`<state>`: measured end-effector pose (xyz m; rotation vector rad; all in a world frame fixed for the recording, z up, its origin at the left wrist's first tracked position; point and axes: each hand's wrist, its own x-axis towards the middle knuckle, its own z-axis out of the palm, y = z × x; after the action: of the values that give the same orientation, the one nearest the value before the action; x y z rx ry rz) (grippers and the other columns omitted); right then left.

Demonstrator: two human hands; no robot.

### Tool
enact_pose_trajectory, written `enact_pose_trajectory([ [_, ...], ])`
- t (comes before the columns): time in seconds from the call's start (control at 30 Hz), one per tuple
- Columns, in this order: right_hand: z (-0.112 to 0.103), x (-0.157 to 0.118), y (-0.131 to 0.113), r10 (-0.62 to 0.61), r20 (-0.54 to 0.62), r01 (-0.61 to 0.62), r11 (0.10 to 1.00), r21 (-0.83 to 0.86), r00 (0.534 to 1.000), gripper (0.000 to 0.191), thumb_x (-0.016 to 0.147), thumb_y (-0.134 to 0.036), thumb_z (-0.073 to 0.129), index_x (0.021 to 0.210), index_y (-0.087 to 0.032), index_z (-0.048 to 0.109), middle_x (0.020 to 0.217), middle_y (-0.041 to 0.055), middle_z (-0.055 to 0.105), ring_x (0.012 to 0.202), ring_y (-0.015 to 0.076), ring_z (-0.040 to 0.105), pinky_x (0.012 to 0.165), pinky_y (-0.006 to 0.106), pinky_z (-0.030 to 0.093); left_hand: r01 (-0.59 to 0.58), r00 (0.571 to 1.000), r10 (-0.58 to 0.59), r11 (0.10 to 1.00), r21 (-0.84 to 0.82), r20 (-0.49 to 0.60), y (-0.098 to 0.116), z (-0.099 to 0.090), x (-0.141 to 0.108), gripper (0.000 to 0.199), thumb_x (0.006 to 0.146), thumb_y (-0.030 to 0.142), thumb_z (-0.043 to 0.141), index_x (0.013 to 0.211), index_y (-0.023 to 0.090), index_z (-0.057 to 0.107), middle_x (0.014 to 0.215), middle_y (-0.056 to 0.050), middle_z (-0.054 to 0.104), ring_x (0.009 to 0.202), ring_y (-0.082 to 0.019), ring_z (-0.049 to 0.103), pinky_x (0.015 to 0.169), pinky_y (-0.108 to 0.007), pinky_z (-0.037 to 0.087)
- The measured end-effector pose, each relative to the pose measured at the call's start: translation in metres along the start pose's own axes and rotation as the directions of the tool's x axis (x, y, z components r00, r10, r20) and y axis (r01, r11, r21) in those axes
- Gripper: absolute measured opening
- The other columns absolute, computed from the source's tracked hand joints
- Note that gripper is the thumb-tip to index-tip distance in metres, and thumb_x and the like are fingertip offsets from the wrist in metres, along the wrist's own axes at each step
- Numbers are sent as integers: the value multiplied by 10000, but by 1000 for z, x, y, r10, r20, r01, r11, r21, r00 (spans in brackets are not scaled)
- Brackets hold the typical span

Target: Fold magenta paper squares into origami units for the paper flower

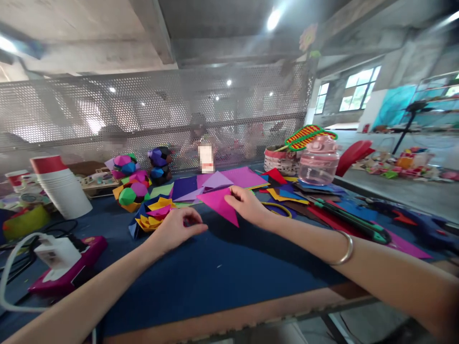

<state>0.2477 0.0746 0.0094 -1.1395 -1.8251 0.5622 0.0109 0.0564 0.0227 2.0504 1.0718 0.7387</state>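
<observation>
Between thumb and fingers, my right hand (247, 204) pinches a magenta paper triangle (221, 203), raised above the blue tabletop (215, 272). My left hand (182, 227) hovers to the left of it with fingers curled and a gap between thumb and fingertips; nothing shows inside. Just behind the left hand lie folded yellow, pink and blue paper pieces (152, 217). Past the triangle, purple and lilac paper sheets (247, 177) are spread out.
A purple power strip (95, 246) and stacked paper cups (64, 191) stand left. Folded paper balls (134, 193) sit behind. To the right are a pink clear bottle (318, 165), a green-and-black paper cutter (353, 220) and a blue glue gun (425, 229). A perforated metal screen (143, 105) closes the back.
</observation>
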Motion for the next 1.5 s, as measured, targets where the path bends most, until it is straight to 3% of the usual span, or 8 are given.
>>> enact_pose_trajectory([
  [0.17, 1, 3, 8, 12, -5, -13, 998, -59, 1000, 280, 989, -348, 618, 1187, -150, 630, 1141, 74, 665, 946, 207, 676, 813, 397, 584, -86, 972, 71, 995, 57, 222, 28, 20, -24, 114, 723, 246, 840, 728, 186, 743, 812, 7, 656, 803, -167, 631, 761, -274, 468],
  [0.67, 7, -5, -3, -123, 29, 126, 980, -156, 992, 232, 996, -346, 609, 1094, -139, 648, 1003, 42, 680, 814, 164, 673, 727, 338, 583, -266, 918, 193, 947, 178, 346, 34, 25, -31, 178, 857, 85, 594, 706, 178, 579, 814, -11, 590, 842, -186, 506, 828, -343, 349],
  [0.77, 7, -6, -4, -134, 35, 138, 975, -173, 990, 229, 993, -343, 614, 1093, -139, 648, 1006, 43, 681, 820, 165, 673, 733, 342, 584, -266, 846, 207, 962, 54, 492, 44, 9, -33, 150, 885, 160, 603, 739, 190, 586, 837, -9, 596, 812, -165, 545, 767, -300, 408],
  [0.93, 7, -7, -6, -141, 43, 146, 971, -187, 989, 225, 993, -343, 613, 1079, -138, 650, 989, 39, 680, 810, 163, 671, 728, 338, 581, -187, 538, 238, 969, -162, 809, 59, -27, -37, 541, 768, 715, 693, 606, 204, 623, 714, -37, 621, 664, -169, 592, 646, -298, 469],
  [0.97, 7, -7, -6, -140, 46, 147, 971, -189, 989, 225, 993, -343, 613, 1076, -138, 650, 986, 38, 680, 808, 162, 671, 726, 337, 581, -171, 530, 230, 972, -163, 817, 58, -31, -35, 602, 707, 784, 691, 573, 204, 605, 687, -38, 610, 638, -167, 577, 619, -301, 460],
  [1.1, 7, -8, -7, -136, 58, 145, 969, -201, 989, 223, 992, -342, 615, 1071, -137, 651, 982, 37, 680, 806, 162, 670, 726, 337, 580, -229, 771, 187, 973, -9, 609, 38, -34, -19, 469, 749, 646, 766, 664, 201, 643, 756, -13, 626, 711, -160, 593, 669, -281, 470],
  [1.23, 7, -8, -8, -138, 61, 148, 965, -215, 989, 221, 992, -341, 615, 1072, -138, 651, 984, 37, 680, 809, 163, 670, 731, 340, 580, -247, 929, 174, 948, 199, 327, 5, -23, 0, 225, 888, 372, 714, 834, 162, 655, 849, -15, 631, 759, -157, 594, 720, -309, 491],
  [1.5, 7, -9, -10, -140, 66, 151, 963, -223, 988, 213, 991, -336, 617, 1058, -137, 653, 975, 36, 681, 812, 163, 671, 737, 342, 580, -330, 932, 259, 894, 302, 253, -15, -4, 4, 196, 957, 340, 649, 929, 146, 658, 962, -34, 669, 873, -176, 645, 823, -375, 543],
])
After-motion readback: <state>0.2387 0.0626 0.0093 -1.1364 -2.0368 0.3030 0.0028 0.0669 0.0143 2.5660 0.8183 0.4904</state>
